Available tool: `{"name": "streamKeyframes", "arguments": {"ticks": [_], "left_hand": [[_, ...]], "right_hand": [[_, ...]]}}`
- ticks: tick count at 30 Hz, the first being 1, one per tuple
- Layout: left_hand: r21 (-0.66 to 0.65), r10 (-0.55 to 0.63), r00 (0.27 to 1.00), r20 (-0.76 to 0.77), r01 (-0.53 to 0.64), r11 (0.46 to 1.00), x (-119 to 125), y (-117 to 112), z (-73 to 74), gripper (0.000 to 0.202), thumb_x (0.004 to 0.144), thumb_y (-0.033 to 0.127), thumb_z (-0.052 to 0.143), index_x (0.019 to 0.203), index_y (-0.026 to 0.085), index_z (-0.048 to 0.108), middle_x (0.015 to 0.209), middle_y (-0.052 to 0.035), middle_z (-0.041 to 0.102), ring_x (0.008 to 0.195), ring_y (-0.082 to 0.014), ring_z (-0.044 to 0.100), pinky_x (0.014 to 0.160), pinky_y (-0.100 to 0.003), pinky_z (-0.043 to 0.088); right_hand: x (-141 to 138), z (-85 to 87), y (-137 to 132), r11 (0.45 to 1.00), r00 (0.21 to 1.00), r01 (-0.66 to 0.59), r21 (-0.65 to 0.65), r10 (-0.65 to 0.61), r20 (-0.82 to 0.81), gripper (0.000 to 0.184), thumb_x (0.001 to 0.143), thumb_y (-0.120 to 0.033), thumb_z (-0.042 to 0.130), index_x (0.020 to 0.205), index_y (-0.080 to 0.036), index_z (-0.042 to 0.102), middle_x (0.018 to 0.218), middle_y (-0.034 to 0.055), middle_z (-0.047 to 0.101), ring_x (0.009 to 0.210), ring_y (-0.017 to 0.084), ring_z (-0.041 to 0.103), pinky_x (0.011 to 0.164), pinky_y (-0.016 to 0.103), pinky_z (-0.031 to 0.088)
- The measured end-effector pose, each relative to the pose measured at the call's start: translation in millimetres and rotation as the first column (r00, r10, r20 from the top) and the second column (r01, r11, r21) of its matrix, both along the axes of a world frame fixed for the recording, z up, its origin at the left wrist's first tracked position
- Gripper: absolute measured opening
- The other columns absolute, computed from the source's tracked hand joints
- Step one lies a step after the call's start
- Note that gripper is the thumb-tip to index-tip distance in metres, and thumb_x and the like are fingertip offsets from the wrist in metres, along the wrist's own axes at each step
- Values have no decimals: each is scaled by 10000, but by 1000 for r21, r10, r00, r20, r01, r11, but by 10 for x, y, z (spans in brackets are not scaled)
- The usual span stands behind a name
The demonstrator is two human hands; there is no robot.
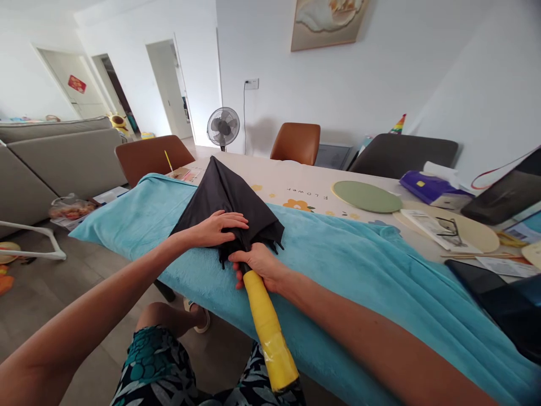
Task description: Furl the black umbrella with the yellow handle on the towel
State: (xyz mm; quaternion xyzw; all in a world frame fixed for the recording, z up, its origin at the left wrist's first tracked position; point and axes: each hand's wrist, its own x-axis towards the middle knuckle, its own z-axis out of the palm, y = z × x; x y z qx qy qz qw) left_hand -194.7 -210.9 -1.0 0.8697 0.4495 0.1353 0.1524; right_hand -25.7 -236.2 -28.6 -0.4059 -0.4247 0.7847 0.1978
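Observation:
A black umbrella point(224, 189) lies partly folded on a turquoise blanket point(338, 254), its tip pointing away from me. Its thick yellow handle point(268, 330), wrapped in clear tape near the end, sticks out over the table's near edge above my lap. My right hand point(264, 265) is closed around the shaft just above the handle, by the lower rim of the canopy. On the left part of the black cloth rests my left hand point(218, 229), palm down with fingers stretched out. Rib ends poke out along the canopy's lower rim.
Farther back on the table lie a green oval mat point(367, 196), a purple tissue pack point(435, 188) and eyeglasses point(450, 231) on papers. A dark flat device point(486, 293) sits at the right. Chairs and a fan point(223, 127) stand beyond the table.

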Motion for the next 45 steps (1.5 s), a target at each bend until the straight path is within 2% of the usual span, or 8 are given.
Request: {"name": "streamKeyframes", "arguments": {"ticks": [7, 13, 22, 27, 31, 35, 41, 45], "left_hand": [[17, 32, 991, 130, -34, 999, 29, -45, -229, 373, 738, 161, 346, 1046, 245, 539, 1309, -1, 476, 1295, -161, 304, 1097, -432, 21], [119, 75, 982, 174, -97, 988, 113, -85, -297, 338, 726, 144, 313, 976, 221, 528, 1241, -11, 521, 1269, -149, 330, 1102, -414, 31], [301, 106, 981, 165, -152, 941, 142, -95, -380, 338, 741, 164, 372, 1015, 222, 562, 1221, -12, 551, 1239, -156, 382, 1105, -393, 111], [389, 153, 970, 187, -216, 895, 118, -111, -382, 392, 755, 196, 414, 1122, 226, 550, 1268, -26, 522, 1250, -182, 372, 1096, -407, 166], [412, 188, 951, 246, -278, 867, 110, -143, -356, 332, 800, 209, 380, 1073, 215, 570, 1225, -34, 555, 1214, -170, 413, 1074, -394, 228], [405, 180, 962, 207, -252, 879, 137, -159, -350, 288, 797, 186, 375, 1015, 212, 562, 1191, -23, 581, 1193, -152, 434, 1079, -379, 225], [407, 159, 971, 178, -220, 886, 167, -149, -358, 324, 731, 117, 357, 1008, 193, 507, 1342, -29, 453, 1313, -157, 269, 1095, -386, 190], [358, 146, 972, 182, -204, 911, 177, -130, -371, 398, 724, 102, 335, 1083, 199, 477, 1281, -32, 502, 1234, -141, 386, 1100, -372, 176]], "right_hand": [[22, 42, -7, 999, 999, 13, -41, -14, -29, 121, 698, -94, 571, 615, -128, 490, 506, -23, 519, 398, 103, 498, 373, 272, 509], [43, 68, 23, 993, 998, -6, -116, 0, -57, 109, 754, -132, 546, 655, -117, 504, 519, -17, 531, 404, 102, 509, 385, 272, 514], [-15, 90, -24, 999, 998, 35, -10, -35, 48, 84, 721, -96, 508, 647, -127, 480, 480, -18, 515, 363, 101, 494, 340, 249, 491], [-29, 89, -41, 999, 995, 39, 28, -41, 87, 53, 721, -101, 485, 672, -121, 489, 511, 9, 552, 364, 114, 503, 308, 255, 472], [-2, 79, -3, 999, 997, 31, 11, -32, 67, 85, 719, -117, 519, 645, -125, 478, 502, -4, 528, 369, 108, 490, 311, 266, 480], [45, 110, 43, 1000, 999, 10, 6, -11, 41, 86, 714, -117, 545, 645, -116, 493, 512, -8, 530, 388, 95, 495, 344, 262, 502], [66, 172, 34, 1000, 1000, 12, -11, -12, 16, 77, 725, -120, 551, 663, -112, 506, 541, -3, 545, 407, 96, 504, 360, 269, 509], [51, 179, 9, 1000, 1000, 16, -26, -15, 24, 99, 741, -119, 550, 657, -117, 496, 541, -5, 537, 406, 87, 495, 372, 259, 508]]}}
